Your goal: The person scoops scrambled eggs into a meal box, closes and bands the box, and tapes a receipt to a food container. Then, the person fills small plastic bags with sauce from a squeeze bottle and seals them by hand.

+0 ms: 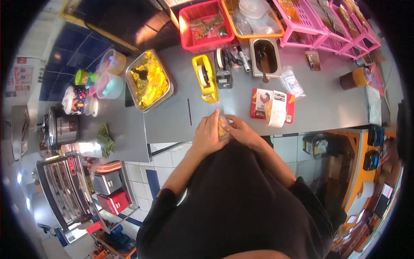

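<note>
Both hands' grip: closed round a small clear plastic tub w/ yellow contents [223, 127], L hand [208, 133] on its left side, R hand [239, 130] on its right, thumb on it. Tub is at the front edge of the grey metal worktop [172, 123]. Beyond it: yellow plastic tape dispenser [211, 92]; to the R, red-and-white cardboard box [259, 105] w/ white paper slip [277, 110] on top. Further L, clear rectangular container of bright yellow food [169, 91].
</note>
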Available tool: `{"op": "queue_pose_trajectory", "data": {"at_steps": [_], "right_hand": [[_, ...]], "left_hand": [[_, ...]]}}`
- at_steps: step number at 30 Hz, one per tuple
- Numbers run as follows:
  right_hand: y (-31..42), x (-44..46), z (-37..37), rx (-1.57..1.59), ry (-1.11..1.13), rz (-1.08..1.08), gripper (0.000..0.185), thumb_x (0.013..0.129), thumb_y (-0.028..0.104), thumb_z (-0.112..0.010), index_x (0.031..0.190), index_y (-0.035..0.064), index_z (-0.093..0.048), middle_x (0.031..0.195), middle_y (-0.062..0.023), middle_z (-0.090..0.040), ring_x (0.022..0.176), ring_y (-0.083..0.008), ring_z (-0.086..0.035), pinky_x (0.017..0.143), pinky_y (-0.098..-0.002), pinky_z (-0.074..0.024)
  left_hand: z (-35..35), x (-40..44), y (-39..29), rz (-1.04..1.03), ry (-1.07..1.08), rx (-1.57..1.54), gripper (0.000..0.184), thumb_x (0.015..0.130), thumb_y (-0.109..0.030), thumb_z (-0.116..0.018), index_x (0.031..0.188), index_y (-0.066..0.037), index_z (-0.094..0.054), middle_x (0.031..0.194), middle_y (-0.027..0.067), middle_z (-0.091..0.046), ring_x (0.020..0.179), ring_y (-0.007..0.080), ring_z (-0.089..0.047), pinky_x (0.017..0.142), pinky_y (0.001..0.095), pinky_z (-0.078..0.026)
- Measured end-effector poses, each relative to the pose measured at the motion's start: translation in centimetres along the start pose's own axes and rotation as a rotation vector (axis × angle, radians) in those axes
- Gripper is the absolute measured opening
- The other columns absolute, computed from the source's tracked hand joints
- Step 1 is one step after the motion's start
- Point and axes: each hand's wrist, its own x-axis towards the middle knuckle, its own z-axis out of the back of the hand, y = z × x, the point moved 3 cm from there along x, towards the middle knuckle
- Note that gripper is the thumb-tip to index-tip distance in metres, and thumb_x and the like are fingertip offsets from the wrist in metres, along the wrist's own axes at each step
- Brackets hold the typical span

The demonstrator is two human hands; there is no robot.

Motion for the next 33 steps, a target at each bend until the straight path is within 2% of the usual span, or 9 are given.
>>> {"op": "queue_pose_trajectory", "data": {"at_steps": [3,5,7,8,10,17,19,24,33], "right_hand": [[-1.8,1.4,0.0,0.264,0.005,-0.122,0.051,0.099,0.033,-0.065,0.128,-0.0073,-0.054,0.108,-0.0139,-0.066,0.097,-0.0177,-0.065,0.081,-0.0350,-0.0563],[-1.3,2.0,-0.1,0.307,-0.048,-0.081,0.049,0.098,0.035,-0.066,0.124,-0.0052,-0.058,0.106,-0.0119,-0.067,0.093,-0.0165,-0.065,0.081,-0.0345,-0.0566],[-2.2,3.8,1.0,0.244,-0.153,-0.116,0.051,0.097,0.038,-0.068,0.123,-0.0048,-0.059,0.107,-0.0100,-0.067,0.088,-0.0167,-0.065,0.082,-0.0337,-0.0569],[-2.5,4.7,1.3,0.207,-0.180,-0.115,0.052,0.096,0.043,-0.068,0.120,-0.0030,-0.062,0.103,-0.0072,-0.068,0.082,-0.0150,-0.064,0.076,-0.0299,-0.0544],[-2.5,6.0,1.4,0.165,-0.162,-0.113,0.052,0.095,0.045,-0.067,0.117,-0.0018,-0.063,0.099,-0.0063,-0.068,0.081,-0.0137,-0.064,0.072,-0.0281,-0.0517],[-2.1,7.9,0.9,0.109,-0.179,-0.083,0.053,0.092,0.051,-0.068,0.106,0.0003,-0.067,0.088,-0.0049,-0.066,0.076,-0.0123,-0.062,0.065,-0.0249,-0.0449],[-2.9,8.0,1.1,0.138,-0.187,-0.101,0.054,0.093,0.051,-0.068,0.107,-0.0009,-0.066,0.088,-0.0055,-0.067,0.076,-0.0131,-0.063,0.066,-0.0259,-0.0463],[-2.4,8.2,0.4,0.184,-0.237,-0.113,0.054,0.092,0.049,-0.069,0.110,-0.0015,-0.064,0.088,-0.0072,-0.067,0.075,-0.0156,-0.064,0.067,-0.0290,-0.0516],[-1.2,8.5,0.7,0.048,-0.301,-0.064,0.048,0.094,0.046,-0.069,0.111,0.0013,-0.063,0.082,-0.0084,-0.067,0.059,-0.0149,-0.061,0.057,-0.0292,-0.0519]], "left_hand": [[1.0,0.8,0.7,-0.158,-0.003,-0.013,0.084,0.085,-0.048,-0.071,0.144,0.004,-0.041,0.130,0.0226,-0.053,0.111,0.0396,-0.055,0.098,0.0451,-0.046],[-0.4,1.7,4.5,-0.084,-0.299,-0.181,0.076,0.090,-0.050,-0.066,0.140,0.005,-0.046,0.132,0.0232,-0.054,0.114,0.0381,-0.056,0.101,0.0417,-0.043],[-2.0,4.0,8.6,0.489,-0.446,-0.530,0.059,0.094,-0.046,-0.064,0.124,0.005,-0.060,0.119,0.0209,-0.064,0.108,0.0307,-0.061,0.095,0.0388,-0.046],[-1.4,5.7,8.9,0.491,-0.454,-0.534,0.059,0.094,-0.046,-0.064,0.124,0.005,-0.060,0.119,0.0209,-0.064,0.108,0.0307,-0.061,0.095,0.0388,-0.046],[-1.5,7.9,9.4,0.884,-0.089,-0.790,0.045,0.098,-0.040,-0.062,0.106,0.004,-0.068,0.109,0.0131,-0.069,0.098,0.0195,-0.063,0.090,0.0347,-0.047],[-0.7,7.3,8.2,0.762,-0.184,-0.933,0.037,0.095,-0.034,-0.067,0.101,0.002,-0.070,0.102,0.0083,-0.072,0.090,0.0167,-0.064,0.084,0.0332,-0.048],[0.9,4.4,4.8,0.651,-0.398,-0.849,0.036,0.095,-0.032,-0.067,0.103,0.002,-0.070,0.102,0.0078,-0.070,0.095,0.0151,-0.062,0.085,0.0316,-0.047],[-2.3,-3.1,2.2,0.660,-0.131,-0.827,0.032,0.098,-0.029,-0.063,0.095,0.001,-0.073,0.096,0.0080,-0.063,0.103,0.0178,-0.055,0.092,0.0322,-0.042],[-4.6,-4.1,3.4,0.601,-0.069,-0.828,0.033,0.101,-0.029,-0.060,0.090,-0.001,-0.074,0.100,0.0112,-0.059,0.099,0.0208,-0.055,0.088,0.0326,-0.044]]}}
